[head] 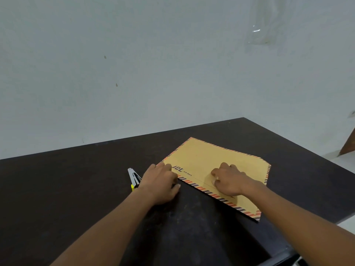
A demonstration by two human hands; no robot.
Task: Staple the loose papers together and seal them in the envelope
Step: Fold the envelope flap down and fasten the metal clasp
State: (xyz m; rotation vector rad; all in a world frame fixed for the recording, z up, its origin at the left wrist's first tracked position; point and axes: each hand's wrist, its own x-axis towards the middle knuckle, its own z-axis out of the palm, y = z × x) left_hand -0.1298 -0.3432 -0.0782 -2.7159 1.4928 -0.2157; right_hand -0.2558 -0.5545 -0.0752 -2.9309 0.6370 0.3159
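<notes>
A tan air-mail envelope (211,158) with a red and blue striped border lies flat on the dark table (76,185). My left hand (161,181) rests on its left corner, fingers on the paper and thumb at the near edge. My right hand (228,179) presses down with curled fingers on the middle of the envelope near its front edge. A silver and black stapler (133,177) with a yellow end lies just left of my left hand, partly hidden by it. No loose papers are visible.
A pale wall (134,73) rises right behind the table's far edge. The table's right edge runs diagonally past the envelope, with pale floor and a brown board (348,144) beyond it.
</notes>
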